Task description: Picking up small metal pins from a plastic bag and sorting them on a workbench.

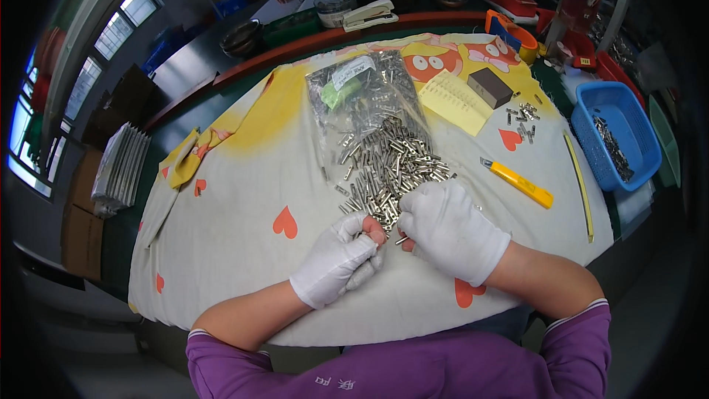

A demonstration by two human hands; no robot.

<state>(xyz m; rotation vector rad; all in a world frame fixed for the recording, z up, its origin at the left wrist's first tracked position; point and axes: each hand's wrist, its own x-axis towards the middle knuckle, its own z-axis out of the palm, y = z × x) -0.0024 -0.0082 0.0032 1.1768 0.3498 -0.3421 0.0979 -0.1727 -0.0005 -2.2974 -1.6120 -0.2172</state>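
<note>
The left hand, in a white glove with bare fingertips showing, has its fingers curled in; whether they grip anything is hidden. The right hand, gloved too, is just beside it, fingers bent under; a small metal piece shows by their tips, but I cannot tell if it is held. Right in front of both hands lies a loose heap of metal pieces, spread over the lower part of a clear plastic bag. To the right are a yellow knife, a yellow paper beside a dark block, and a smaller group of pieces. Farther right stands a blue basket. A heart-print cloth lies under the work.
</note>
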